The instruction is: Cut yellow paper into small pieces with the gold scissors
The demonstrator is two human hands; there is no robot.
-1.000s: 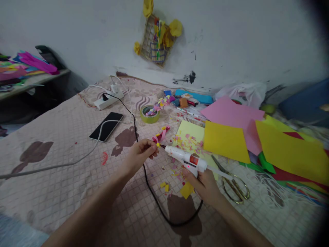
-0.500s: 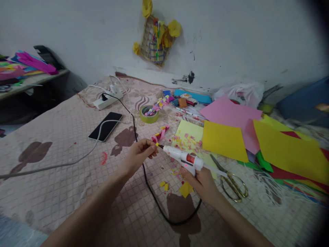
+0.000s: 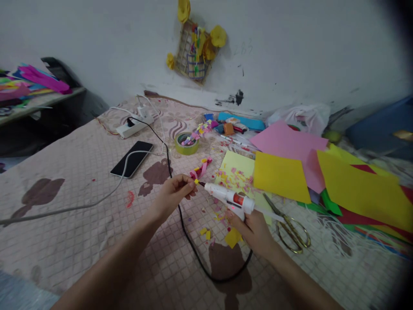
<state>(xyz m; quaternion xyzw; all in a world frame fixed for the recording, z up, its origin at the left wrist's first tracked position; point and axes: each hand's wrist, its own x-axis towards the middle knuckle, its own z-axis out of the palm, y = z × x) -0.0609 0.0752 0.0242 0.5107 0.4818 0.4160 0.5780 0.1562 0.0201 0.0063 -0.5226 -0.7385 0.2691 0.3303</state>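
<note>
My right hand point(image 3: 250, 228) is wrapped round the grip of a white hot glue gun point(image 3: 226, 197), with a small red light lit on its side and a clear glue stick out of its back. The gun's dark nozzle points left, right beside a tiny yellow paper piece point(image 3: 196, 181). Thumb and fingertips of my left hand point(image 3: 179, 188) pinch that piece; whether nozzle and paper touch, I cannot tell. Just behind the fingertips lies a pink strip with yellow bits point(image 3: 201, 168). Below the gun are yellow paper scraps point(image 3: 232, 237).
Scissors point(image 3: 292, 230) and yellow sheets point(image 3: 280, 174) lie to the right, with white string point(image 3: 338, 237) nearby. A black cord point(image 3: 193, 249) loops in front of my hands. A phone point(image 3: 132, 159), a power strip point(image 3: 134, 125) and a tape roll point(image 3: 187, 144) are farther back.
Both hands and the glue gun hold almost the same place. The whole view has shifted very slightly; nothing else visibly differs.
</note>
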